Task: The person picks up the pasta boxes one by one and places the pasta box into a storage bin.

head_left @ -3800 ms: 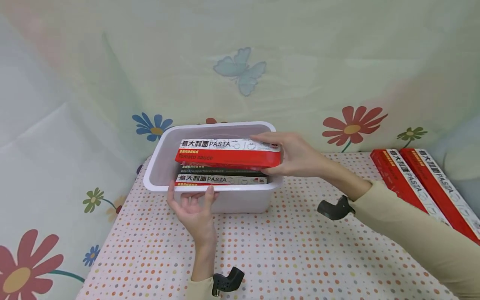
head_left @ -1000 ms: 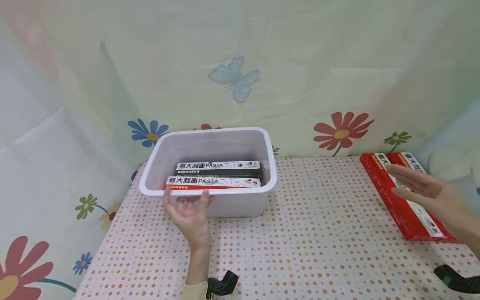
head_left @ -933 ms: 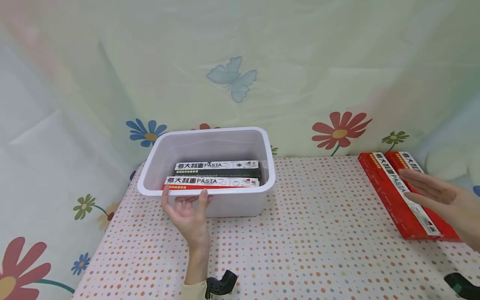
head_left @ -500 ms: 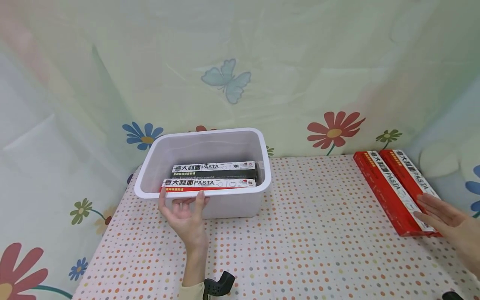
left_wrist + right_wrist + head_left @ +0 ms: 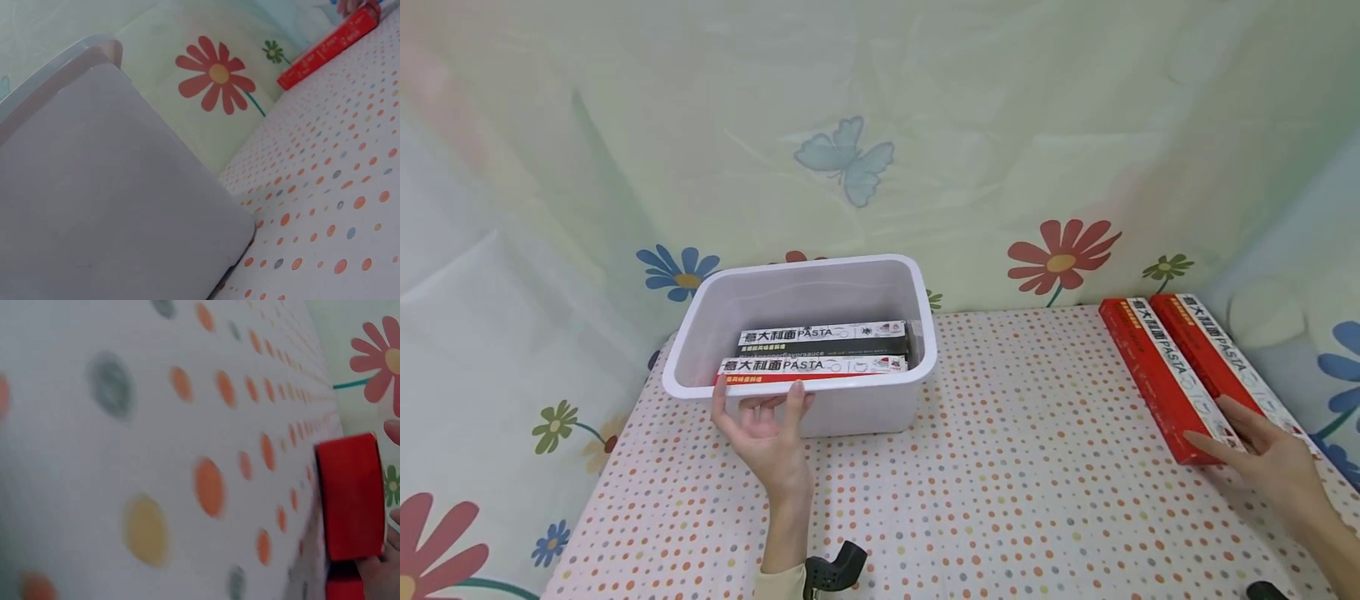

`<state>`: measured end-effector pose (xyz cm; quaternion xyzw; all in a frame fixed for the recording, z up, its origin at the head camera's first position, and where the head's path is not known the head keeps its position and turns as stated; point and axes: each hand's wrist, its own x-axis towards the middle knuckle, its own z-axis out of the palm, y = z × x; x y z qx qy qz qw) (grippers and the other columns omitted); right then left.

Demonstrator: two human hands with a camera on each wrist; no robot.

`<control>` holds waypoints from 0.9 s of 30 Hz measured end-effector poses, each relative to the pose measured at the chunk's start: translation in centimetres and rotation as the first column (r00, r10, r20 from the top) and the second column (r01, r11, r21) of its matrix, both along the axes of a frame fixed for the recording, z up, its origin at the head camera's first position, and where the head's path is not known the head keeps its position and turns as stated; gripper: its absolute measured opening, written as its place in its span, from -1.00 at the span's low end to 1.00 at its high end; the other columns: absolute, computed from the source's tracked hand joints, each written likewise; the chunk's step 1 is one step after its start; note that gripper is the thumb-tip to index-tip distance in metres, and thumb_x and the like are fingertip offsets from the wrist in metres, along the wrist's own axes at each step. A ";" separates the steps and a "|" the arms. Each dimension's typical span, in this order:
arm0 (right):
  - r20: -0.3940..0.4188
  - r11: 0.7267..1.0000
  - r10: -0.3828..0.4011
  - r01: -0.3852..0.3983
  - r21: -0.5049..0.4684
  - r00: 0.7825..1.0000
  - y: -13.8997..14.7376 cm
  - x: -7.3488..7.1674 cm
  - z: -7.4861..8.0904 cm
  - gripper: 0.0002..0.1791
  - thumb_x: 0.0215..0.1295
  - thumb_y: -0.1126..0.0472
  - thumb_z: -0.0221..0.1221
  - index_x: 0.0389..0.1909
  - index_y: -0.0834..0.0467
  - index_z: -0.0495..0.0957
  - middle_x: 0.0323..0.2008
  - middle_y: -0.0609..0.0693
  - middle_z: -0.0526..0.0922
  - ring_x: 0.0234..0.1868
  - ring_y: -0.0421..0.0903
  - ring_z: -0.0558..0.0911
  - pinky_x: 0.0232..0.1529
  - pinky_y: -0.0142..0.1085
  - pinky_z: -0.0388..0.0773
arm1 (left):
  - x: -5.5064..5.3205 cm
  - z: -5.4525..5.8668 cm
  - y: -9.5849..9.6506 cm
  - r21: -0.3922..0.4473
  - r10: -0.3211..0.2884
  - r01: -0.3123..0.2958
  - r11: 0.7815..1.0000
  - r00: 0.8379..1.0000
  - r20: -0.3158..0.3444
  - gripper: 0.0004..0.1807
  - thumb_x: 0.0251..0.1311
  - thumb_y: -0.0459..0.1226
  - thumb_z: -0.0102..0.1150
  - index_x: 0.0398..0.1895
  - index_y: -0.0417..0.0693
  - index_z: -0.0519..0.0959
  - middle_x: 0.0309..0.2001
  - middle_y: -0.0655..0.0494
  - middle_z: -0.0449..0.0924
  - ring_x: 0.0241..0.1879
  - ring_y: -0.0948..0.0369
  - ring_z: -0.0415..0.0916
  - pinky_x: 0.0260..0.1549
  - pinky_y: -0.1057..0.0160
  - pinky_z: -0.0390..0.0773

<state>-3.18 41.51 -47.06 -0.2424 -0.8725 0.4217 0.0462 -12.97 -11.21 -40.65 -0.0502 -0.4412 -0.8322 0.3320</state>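
A white plastic bin stands at the left middle of the table. My left hand grips its front rim, with some fingers curled beneath. Inside lie a black pasta box and, in front of it, a red-and-white pasta box. On the right, two red pasta boxes lie side by side, a left one and a right one. My right hand is at the near end of the left one, thumb along its left edge and fingers by the seam between the boxes. In the right wrist view, fingers reach behind that box's red end.
A dotted cloth covers the table. Flower-printed curtain hangs behind and along both sides, close behind the bin and boxes. A black wrist camera sits on the left wrist.
Earlier the right hand held a red tomato sauce box over the bin; it let go, moved right, and has now come down onto the left red box. The left hand stays on the rim.
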 end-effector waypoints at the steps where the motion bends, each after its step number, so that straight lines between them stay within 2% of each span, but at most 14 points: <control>1: 0.018 0.999 0.000 -0.001 0.032 1.000 -0.3 0.0 -0.2 0.05 0.52 -0.11 0.19 0.64 0.32 -0.24 0.57 0.50 -0.16 0.52 0.52 -0.06 0.35 0.08 0.61 | 0.0 0.0 0.0 0.001 0.000 0.000 1.000 1.000 0.002 0.03 0.17 -0.66 0.32 0.60 0.03 0.04 0.27 -0.58 0.25 -0.13 0.08 0.60 -0.16 0.03 0.85; 3: 0.042 0.998 -0.019 0.016 0.066 0.999 -0.8 0.0 -0.4 0.10 0.49 -0.11 0.23 0.63 0.35 -0.28 0.54 0.58 -0.13 0.46 0.59 -0.04 0.35 0.49 0.38 | 0.0 0.0 0.1 -0.001 -0.002 0.002 1.000 1.000 0.004 0.03 0.16 -0.66 0.33 0.60 0.04 0.05 0.25 -0.55 0.28 -0.14 0.08 0.60 -0.17 0.02 0.86; 4: 0.049 0.997 -0.034 0.030 0.074 0.998 -1.0 0.0 -0.5 0.12 0.47 -0.10 0.24 0.62 0.37 -0.28 0.52 0.61 -0.12 0.42 0.61 0.00 0.26 0.60 0.36 | 0.0 0.1 0.1 -0.004 -0.003 0.003 1.000 1.000 0.005 0.03 0.17 -0.65 0.33 0.60 0.04 0.05 0.25 -0.53 0.29 -0.13 0.08 0.60 -0.16 0.02 0.86; 7: 0.076 0.993 -0.072 0.065 0.096 0.994 -1.5 -0.2 -0.6 0.14 0.44 -0.10 0.27 0.62 0.38 -0.26 0.46 0.65 -0.06 0.31 0.58 0.07 0.13 0.53 0.49 | 0.0 0.0 0.1 -0.007 -0.005 0.005 1.000 1.000 0.005 0.02 0.17 -0.65 0.33 0.60 0.04 0.04 0.26 -0.53 0.28 -0.12 0.07 0.60 -0.16 0.01 0.85; 9: 0.082 0.993 -0.088 0.081 0.085 0.993 -1.6 -0.5 -0.5 0.13 0.44 -0.09 0.28 0.62 0.37 -0.25 0.45 0.66 -0.05 0.30 0.58 0.09 -0.06 0.33 0.66 | 0.0 0.1 0.1 -0.007 -0.001 0.001 1.000 1.000 0.003 0.02 0.18 -0.65 0.33 0.60 0.05 0.04 0.27 -0.55 0.26 -0.12 0.07 0.60 -0.16 0.02 0.86; 11: 0.088 0.993 -0.099 0.093 0.072 0.991 -1.7 -0.7 -0.5 0.12 0.44 -0.09 0.27 0.63 0.36 -0.24 0.44 0.65 -0.04 0.30 0.57 0.10 -0.30 -0.02 0.73 | 0.1 0.1 0.0 -0.006 0.002 -0.002 1.000 1.000 0.001 0.01 0.18 -0.65 0.32 0.60 0.05 0.05 0.27 -0.55 0.26 -0.12 0.06 0.60 -0.16 0.02 0.86; 13: 0.084 0.993 -0.108 0.105 0.046 0.991 -1.7 -0.9 -0.6 0.10 0.45 -0.07 0.27 0.63 0.34 -0.23 0.46 0.65 -0.05 0.30 0.57 0.10 -0.49 -0.38 0.59 | 0.1 0.1 0.0 -0.007 0.006 -0.006 1.000 1.000 0.002 0.01 0.18 -0.65 0.32 0.60 0.05 0.05 0.27 -0.52 0.29 -0.12 0.06 0.60 -0.16 0.03 0.86; 14: 0.083 0.993 -0.115 0.112 0.031 0.990 -1.7 -0.9 -0.7 0.10 0.45 -0.06 0.27 0.63 0.33 -0.24 0.47 0.64 -0.06 0.30 0.57 0.10 -0.56 -0.48 0.51 | 0.1 0.1 -0.1 -0.007 0.007 -0.007 1.000 1.000 0.003 0.01 0.18 -0.65 0.32 0.60 0.05 0.05 0.27 -0.51 0.30 -0.12 0.06 0.60 -0.16 0.03 0.86; 16: 0.086 0.990 -0.139 0.138 0.012 0.987 -1.8 -1.0 -0.9 0.10 0.45 -0.08 0.27 0.64 0.29 -0.25 0.50 0.62 -0.10 0.35 0.56 0.07 -0.45 -0.33 0.76 | 0.1 0.1 -0.1 -0.005 0.006 -0.006 1.000 1.000 0.003 0.02 0.18 -0.66 0.32 0.60 0.05 0.05 0.27 -0.51 0.30 -0.12 0.06 0.59 -0.16 0.03 0.86; 17: 0.089 0.988 -0.154 0.154 0.002 0.984 -1.8 -1.0 -1.0 0.11 0.45 -0.08 0.27 0.65 0.27 -0.25 0.52 0.61 -0.11 0.37 0.55 0.05 -0.30 -0.16 0.86 | 0.1 0.1 0.0 -0.002 0.004 -0.004 1.000 1.000 0.002 0.02 0.17 -0.66 0.32 0.59 0.04 0.05 0.27 -0.52 0.29 -0.12 0.07 0.59 -0.16 0.02 0.86; 18: 0.090 0.985 -0.170 0.171 -0.005 0.981 -1.9 -1.1 -1.1 0.11 0.45 -0.08 0.27 0.65 0.25 -0.26 0.53 0.59 -0.13 0.40 0.54 0.03 -0.08 0.01 0.86 | 0.1 0.1 0.0 0.000 0.001 -0.001 1.000 1.000 0.002 0.02 0.17 -0.66 0.32 0.59 0.04 0.05 0.27 -0.53 0.28 -0.12 0.07 0.60 -0.16 0.02 0.86; 19: 0.096 0.983 -0.184 0.185 -0.003 0.978 -1.9 -1.1 -1.1 0.12 0.44 -0.09 0.27 0.66 0.23 -0.26 0.55 0.58 -0.15 0.43 0.53 0.01 0.10 0.21 0.75 | 0.0 0.1 0.1 0.003 -0.001 0.001 1.000 1.000 0.001 0.02 0.16 -0.66 0.32 0.59 0.04 0.05 0.27 -0.54 0.27 -0.13 0.07 0.59 -0.16 0.02 0.86; 21: 0.113 0.978 -0.207 0.207 0.007 0.972 -2.0 -1.2 -1.2 0.15 0.41 -0.13 0.29 0.66 0.21 -0.28 0.57 0.55 -0.17 0.48 0.52 -0.04 0.32 0.51 0.36 | 0.0 0.1 0.1 0.002 -0.003 0.003 1.000 1.000 0.000 0.02 0.16 -0.66 0.33 0.59 0.04 0.05 0.28 -0.58 0.23 -0.13 0.07 0.59 -0.16 0.02 0.86; 27: 0.135 0.982 -0.186 0.183 0.038 0.973 -2.4 -1.5 -1.0 0.23 0.37 -0.21 0.29 0.66 0.20 -0.34 0.56 0.57 -0.19 0.50 0.55 -0.09 0.39 0.55 0.25 | 0.0 0.0 0.0 -0.010 0.006 -0.006 1.000 1.000 -0.002 0.01 0.18 -0.66 0.31 0.59 0.03 0.04 0.28 -0.52 0.28 -0.11 0.07 0.60 -0.16 0.03 0.85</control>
